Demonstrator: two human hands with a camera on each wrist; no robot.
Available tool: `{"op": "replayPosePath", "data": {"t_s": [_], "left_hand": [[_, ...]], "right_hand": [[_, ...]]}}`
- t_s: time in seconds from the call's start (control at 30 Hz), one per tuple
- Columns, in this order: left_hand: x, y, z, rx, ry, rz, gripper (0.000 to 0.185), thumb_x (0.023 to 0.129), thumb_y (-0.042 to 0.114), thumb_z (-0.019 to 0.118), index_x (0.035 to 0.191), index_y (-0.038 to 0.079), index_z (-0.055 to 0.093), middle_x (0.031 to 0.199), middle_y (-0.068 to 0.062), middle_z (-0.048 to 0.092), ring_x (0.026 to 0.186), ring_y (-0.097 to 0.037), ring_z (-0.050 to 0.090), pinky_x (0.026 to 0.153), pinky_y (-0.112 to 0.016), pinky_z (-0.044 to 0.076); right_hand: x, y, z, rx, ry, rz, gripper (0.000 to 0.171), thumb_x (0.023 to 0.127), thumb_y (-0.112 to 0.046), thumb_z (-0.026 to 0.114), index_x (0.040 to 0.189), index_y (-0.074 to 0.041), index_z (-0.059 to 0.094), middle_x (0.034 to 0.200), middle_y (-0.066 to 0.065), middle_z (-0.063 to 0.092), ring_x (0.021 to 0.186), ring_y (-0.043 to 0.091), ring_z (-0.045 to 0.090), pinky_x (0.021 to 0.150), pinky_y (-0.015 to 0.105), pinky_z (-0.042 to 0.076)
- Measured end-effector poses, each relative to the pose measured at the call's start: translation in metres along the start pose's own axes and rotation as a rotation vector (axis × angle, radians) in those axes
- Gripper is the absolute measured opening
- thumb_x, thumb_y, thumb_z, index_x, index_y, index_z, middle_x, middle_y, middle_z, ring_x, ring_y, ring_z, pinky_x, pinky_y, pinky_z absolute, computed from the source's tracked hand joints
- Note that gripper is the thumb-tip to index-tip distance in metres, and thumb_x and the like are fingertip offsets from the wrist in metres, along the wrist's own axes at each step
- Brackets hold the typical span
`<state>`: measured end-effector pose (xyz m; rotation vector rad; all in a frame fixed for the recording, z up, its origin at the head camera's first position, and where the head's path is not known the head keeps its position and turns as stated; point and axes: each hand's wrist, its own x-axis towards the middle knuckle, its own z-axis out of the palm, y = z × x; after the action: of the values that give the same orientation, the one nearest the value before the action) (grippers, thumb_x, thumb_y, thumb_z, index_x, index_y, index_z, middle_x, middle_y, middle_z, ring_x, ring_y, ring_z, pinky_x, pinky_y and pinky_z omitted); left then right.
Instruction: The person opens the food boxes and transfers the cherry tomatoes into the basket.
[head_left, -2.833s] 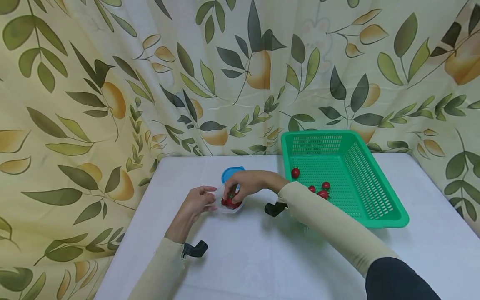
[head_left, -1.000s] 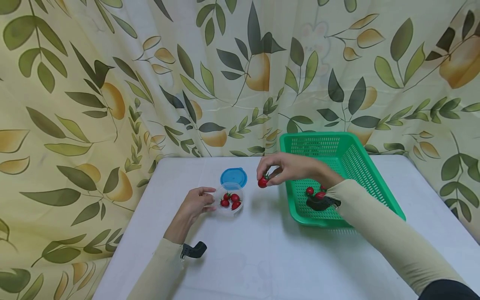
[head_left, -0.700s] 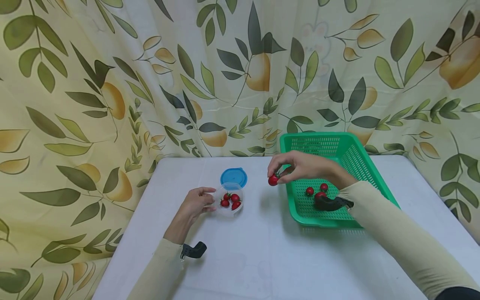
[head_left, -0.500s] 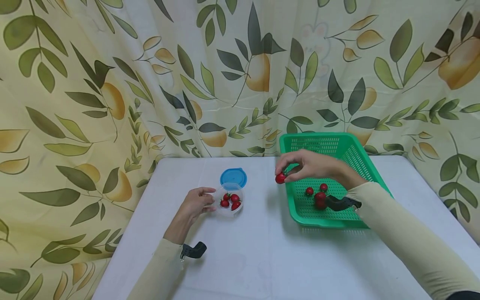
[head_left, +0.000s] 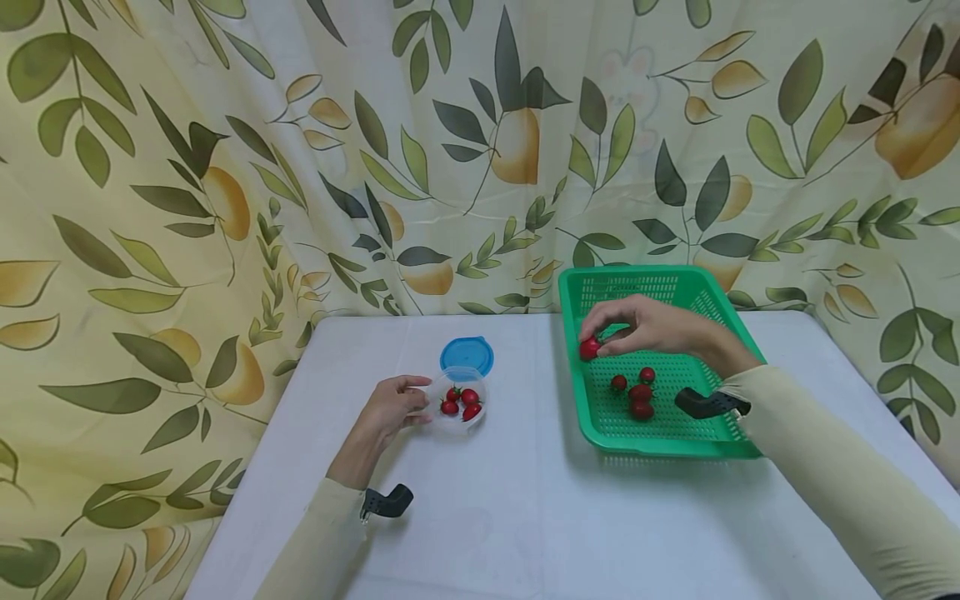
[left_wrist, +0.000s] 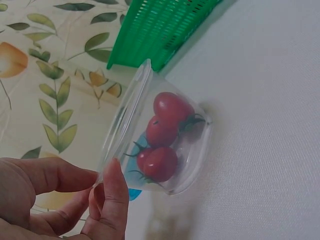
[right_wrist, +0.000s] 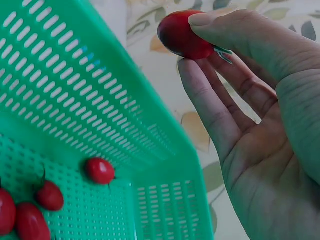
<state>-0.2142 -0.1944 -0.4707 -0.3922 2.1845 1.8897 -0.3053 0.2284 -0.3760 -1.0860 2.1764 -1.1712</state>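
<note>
My right hand (head_left: 648, 325) pinches a red cherry tomato (head_left: 589, 348) with a green stem over the left side of the green basket (head_left: 675, 448). In the right wrist view, thumb and fingertips hold this tomato (right_wrist: 185, 36) above the basket's rim. My left hand (head_left: 393, 408) pinches the rim of a small clear plastic container (head_left: 452, 426) on the table. Several cherry tomatoes lie in it. The left wrist view shows its clear wall (left_wrist: 195, 160) and the tomatoes (left_wrist: 161, 164) inside. Several more cherry tomatoes (head_left: 641, 409) lie on the basket's perforated floor.
A round blue lid (head_left: 467, 354) lies on the white table (head_left: 480, 517) just behind the container. The basket stands to the right of the container, with white table between them. A leaf-patterned curtain (head_left: 465, 167) hangs behind the table.
My right hand was inside the container 2.8 seconds ago. One second ago it held a tomato between container and basket, and it has since carried it right, over the basket. My left hand stays put.
</note>
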Motion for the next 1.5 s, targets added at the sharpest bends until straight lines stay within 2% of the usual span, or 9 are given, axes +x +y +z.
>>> {"op": "replayPosePath", "data": {"t_s": [0.3,0.7,0.87,1.03,1.1,1.2,1.27,1.4,1.5], "left_hand": [[-0.001,0.001,0.000,0.006,0.000,-0.005,0.038,0.094,-0.004,0.061,0.132,-0.001,0.062,0.098,-0.012,0.055,0.084,-0.024,0.057,0.075,-0.032,0.064],[-0.001,0.000,0.000,-0.001,0.002,-0.008,0.038,0.094,-0.003,0.061,0.131,0.000,0.063,0.098,-0.012,0.055,0.084,-0.024,0.056,0.075,-0.033,0.064],[0.000,0.000,0.000,-0.002,0.002,-0.008,0.037,0.094,-0.002,0.061,0.131,0.000,0.063,0.099,-0.012,0.054,0.084,-0.024,0.057,0.077,-0.034,0.064],[-0.001,0.000,0.000,-0.003,-0.002,-0.006,0.038,0.094,-0.003,0.061,0.132,0.000,0.063,0.099,-0.012,0.054,0.086,-0.025,0.057,0.077,-0.034,0.064],[-0.001,0.000,0.000,-0.005,-0.002,-0.007,0.038,0.094,-0.003,0.061,0.132,0.000,0.063,0.100,-0.012,0.055,0.087,-0.025,0.057,0.077,-0.033,0.064],[-0.001,0.000,0.000,-0.007,-0.005,-0.009,0.038,0.094,-0.003,0.060,0.132,0.000,0.062,0.100,-0.012,0.054,0.087,-0.025,0.057,0.076,-0.033,0.064],[-0.002,0.001,0.000,-0.005,-0.006,-0.011,0.038,0.094,-0.002,0.060,0.132,0.000,0.062,0.100,-0.012,0.054,0.086,-0.025,0.056,0.075,-0.033,0.064],[-0.002,0.001,0.000,0.000,-0.008,-0.015,0.039,0.094,-0.001,0.060,0.133,0.000,0.062,0.099,-0.012,0.054,0.085,-0.024,0.055,0.074,-0.033,0.064],[-0.002,0.000,0.000,0.000,-0.007,-0.017,0.039,0.094,-0.001,0.061,0.133,0.000,0.062,0.099,-0.011,0.054,0.084,-0.023,0.054,0.075,-0.033,0.064]], "right_hand": [[-0.011,0.012,-0.009,-0.018,0.054,0.065,0.025,0.094,-0.015,0.073,0.119,-0.011,0.072,0.129,0.007,0.063,0.120,0.021,0.056,0.097,0.028,0.055],[-0.021,0.022,-0.015,-0.021,0.093,0.057,0.027,0.096,-0.015,0.071,0.122,-0.011,0.070,0.127,0.009,0.065,0.117,0.017,0.061,0.096,0.025,0.054],[-0.024,0.023,-0.016,-0.022,0.105,0.089,0.030,0.096,-0.017,0.072,0.124,-0.010,0.069,0.127,0.008,0.065,0.119,0.019,0.060,0.097,0.024,0.054],[-0.026,0.022,-0.015,-0.071,0.135,0.114,0.038,0.095,-0.020,0.072,0.132,-0.016,0.066,0.136,0.006,0.063,0.127,0.025,0.057,0.104,0.043,0.050],[-0.025,0.020,-0.015,-0.090,0.153,0.113,0.039,0.095,-0.021,0.073,0.134,-0.021,0.066,0.139,0.003,0.062,0.131,0.021,0.054,0.107,0.054,0.046],[-0.020,0.014,-0.012,-0.107,0.157,0.091,0.040,0.095,-0.021,0.073,0.134,-0.024,0.065,0.139,0.000,0.062,0.132,0.014,0.051,0.108,0.061,0.042],[-0.016,0.010,-0.010,-0.109,0.139,0.071,0.039,0.095,-0.020,0.072,0.134,-0.023,0.065,0.137,0.000,0.063,0.131,0.015,0.053,0.108,0.057,0.045],[-0.005,0.000,-0.004,-0.091,0.092,0.045,0.038,0.096,-0.018,0.071,0.134,-0.016,0.065,0.136,0.006,0.064,0.129,0.029,0.057,0.104,0.038,0.052],[0.005,-0.007,0.002,-0.077,0.070,0.053,0.038,0.096,-0.020,0.072,0.133,-0.015,0.066,0.135,0.006,0.065,0.128,0.032,0.057,0.100,0.028,0.052]]}}
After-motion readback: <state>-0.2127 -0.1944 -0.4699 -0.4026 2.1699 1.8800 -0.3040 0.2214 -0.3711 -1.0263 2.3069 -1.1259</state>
